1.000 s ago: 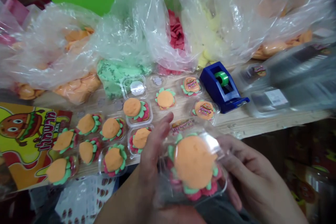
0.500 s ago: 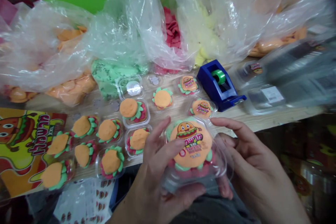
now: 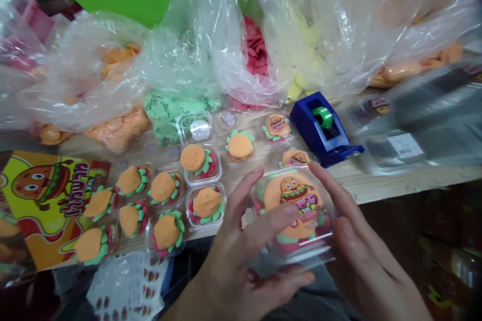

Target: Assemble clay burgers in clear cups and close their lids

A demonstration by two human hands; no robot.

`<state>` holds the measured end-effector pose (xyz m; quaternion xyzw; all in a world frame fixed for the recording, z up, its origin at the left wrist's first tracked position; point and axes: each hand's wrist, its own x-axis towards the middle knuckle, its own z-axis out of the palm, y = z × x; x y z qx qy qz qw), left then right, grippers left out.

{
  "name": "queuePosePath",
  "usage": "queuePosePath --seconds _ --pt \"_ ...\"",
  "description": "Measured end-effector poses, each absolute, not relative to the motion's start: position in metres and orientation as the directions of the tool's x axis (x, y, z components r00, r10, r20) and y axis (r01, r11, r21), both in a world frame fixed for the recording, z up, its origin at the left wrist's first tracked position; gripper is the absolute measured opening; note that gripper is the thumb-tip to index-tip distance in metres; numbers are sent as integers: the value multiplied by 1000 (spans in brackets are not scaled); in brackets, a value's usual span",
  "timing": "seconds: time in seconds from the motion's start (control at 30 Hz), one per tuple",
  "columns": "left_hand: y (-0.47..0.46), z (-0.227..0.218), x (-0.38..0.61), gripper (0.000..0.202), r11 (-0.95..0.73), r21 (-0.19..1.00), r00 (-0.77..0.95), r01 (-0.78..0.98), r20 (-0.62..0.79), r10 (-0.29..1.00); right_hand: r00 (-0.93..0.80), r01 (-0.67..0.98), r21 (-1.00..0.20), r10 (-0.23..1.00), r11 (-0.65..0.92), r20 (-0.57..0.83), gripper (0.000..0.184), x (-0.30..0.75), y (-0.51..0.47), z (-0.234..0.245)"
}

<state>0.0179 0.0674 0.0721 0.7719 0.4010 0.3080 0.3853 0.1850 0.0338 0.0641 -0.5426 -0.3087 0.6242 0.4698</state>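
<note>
Both hands hold a clear plastic container (image 3: 297, 220) with a burger-shaped candy of orange, green and red layers inside. A burger-cartoon sticker lies on its lid. My left hand (image 3: 244, 261) grips it from below and the left, thumb pressed on the lid. My right hand (image 3: 361, 256) cups its right side with fingers along the top edge. The container sits just in front of the wooden table edge (image 3: 395, 180).
Several open and closed burger candy cups (image 3: 165, 188) stand on the table. A blue tape dispenser (image 3: 324, 128) is at the right. Clear plastic bags (image 3: 113, 80) of orange, green, red and yellow candy fill the back. A yellow burger-print box (image 3: 48, 200) lies at the left, sticker sheets (image 3: 128, 286) below.
The container was turned from its bare orange side to the stickered lid, then shifted right and up. My left thumb now presses on the sticker.
</note>
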Motion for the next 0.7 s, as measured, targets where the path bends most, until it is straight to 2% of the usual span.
queuePosePath --seconds 0.07,0.13,0.2,0.3,0.4,0.47,0.57,0.63,0.7 --pt "65 72 22 88 -289 901 446 323 125 886 5 -407 -831 909 -379 -417 47 183 35 65" --pt "62 69 26 95 -162 961 323 222 84 942 16 -491 -796 910 -354 -415 46 181 37 66" --pt "60 66 27 83 -96 982 220 160 60 974 62 -489 -818 923 -304 -380 47 180 39 66" --pt "60 64 25 53 -94 982 164 166 67 984 94 -459 -856 945 -237 -312 51 179 39 63" --pt "61 67 26 39 -51 995 96 88 43 994 102 -444 -874 958 -198 -269 47 176 38 59" --pt "61 71 30 32 43 999 -18 -12 -44 999 118 -433 -889 969 -148 -219 44 173 38 58" --pt "62 76 34 24 155 976 -200 -154 -185 962 106 -403 -912 986 -78 -131 50 169 39 56" --pt "65 77 32 21 214 942 -216 -258 -272 938 80 -346 -937 993 -52 -85 56 170 40 54" --pt "70 76 26 19 297 882 -134 -367 -366 921 61 -272 -962 997 -27 -45 59 172 40 51"
